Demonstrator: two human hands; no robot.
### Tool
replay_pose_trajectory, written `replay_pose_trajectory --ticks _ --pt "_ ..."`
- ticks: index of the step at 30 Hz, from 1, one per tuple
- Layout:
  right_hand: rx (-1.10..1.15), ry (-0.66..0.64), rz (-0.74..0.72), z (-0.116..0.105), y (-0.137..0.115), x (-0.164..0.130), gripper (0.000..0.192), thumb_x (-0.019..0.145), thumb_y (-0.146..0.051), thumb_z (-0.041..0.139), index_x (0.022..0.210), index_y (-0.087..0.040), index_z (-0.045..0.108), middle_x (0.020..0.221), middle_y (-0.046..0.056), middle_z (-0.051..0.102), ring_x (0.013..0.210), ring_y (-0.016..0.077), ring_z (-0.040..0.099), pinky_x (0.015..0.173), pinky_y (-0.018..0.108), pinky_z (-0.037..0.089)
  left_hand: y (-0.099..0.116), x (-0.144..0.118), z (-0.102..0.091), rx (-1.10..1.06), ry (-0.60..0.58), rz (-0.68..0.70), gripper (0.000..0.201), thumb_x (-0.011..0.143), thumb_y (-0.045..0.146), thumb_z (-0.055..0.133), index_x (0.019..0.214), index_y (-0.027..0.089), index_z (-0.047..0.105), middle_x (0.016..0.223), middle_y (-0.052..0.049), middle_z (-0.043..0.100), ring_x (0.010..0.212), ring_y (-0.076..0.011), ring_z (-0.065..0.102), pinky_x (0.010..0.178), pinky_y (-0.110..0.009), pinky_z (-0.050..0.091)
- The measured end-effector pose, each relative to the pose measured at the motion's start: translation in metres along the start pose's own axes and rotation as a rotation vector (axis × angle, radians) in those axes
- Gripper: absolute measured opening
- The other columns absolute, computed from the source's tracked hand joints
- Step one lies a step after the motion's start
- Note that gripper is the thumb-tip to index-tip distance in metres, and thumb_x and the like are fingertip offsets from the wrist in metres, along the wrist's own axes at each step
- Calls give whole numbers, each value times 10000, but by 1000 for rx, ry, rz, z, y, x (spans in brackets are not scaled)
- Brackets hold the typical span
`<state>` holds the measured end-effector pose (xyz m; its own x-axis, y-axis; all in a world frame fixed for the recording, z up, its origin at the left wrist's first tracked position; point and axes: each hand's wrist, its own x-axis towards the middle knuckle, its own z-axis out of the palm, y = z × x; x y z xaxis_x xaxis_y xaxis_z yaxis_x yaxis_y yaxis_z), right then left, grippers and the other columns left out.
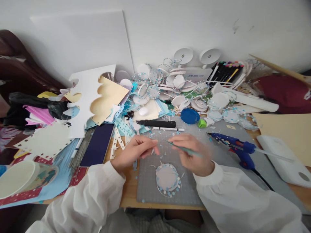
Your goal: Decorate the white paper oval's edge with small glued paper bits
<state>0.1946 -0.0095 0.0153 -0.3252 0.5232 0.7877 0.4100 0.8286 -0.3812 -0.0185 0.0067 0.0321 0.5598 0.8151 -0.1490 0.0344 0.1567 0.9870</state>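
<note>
Marker case (227,72): behind the grey mat (150,187), packed with coloured pens.
Disc (167,179): round, white, edged with pale blue bits, flat on the mat.
Right hand (191,155): above the disc, pinching teal tweezers (186,149).
Left hand (134,152): fingertips closed on something unclear.

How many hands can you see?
2. The left hand is above the grey mat, left of centre; the right hand, beside it, holds a thin teal tool. None look hidden.
</note>
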Motion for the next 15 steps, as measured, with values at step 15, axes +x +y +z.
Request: replay_pose_trajectory --ticks 15 --pt "602 174 698 5 -9 -8 114 918 -312 552 901 -200 561 780 25 677 657 119 633 626 264 543 4 -5 -4 350 -559 -441 300 812 400 632 766 121 730 441 39 480 404 -73 387 421 -203 257"
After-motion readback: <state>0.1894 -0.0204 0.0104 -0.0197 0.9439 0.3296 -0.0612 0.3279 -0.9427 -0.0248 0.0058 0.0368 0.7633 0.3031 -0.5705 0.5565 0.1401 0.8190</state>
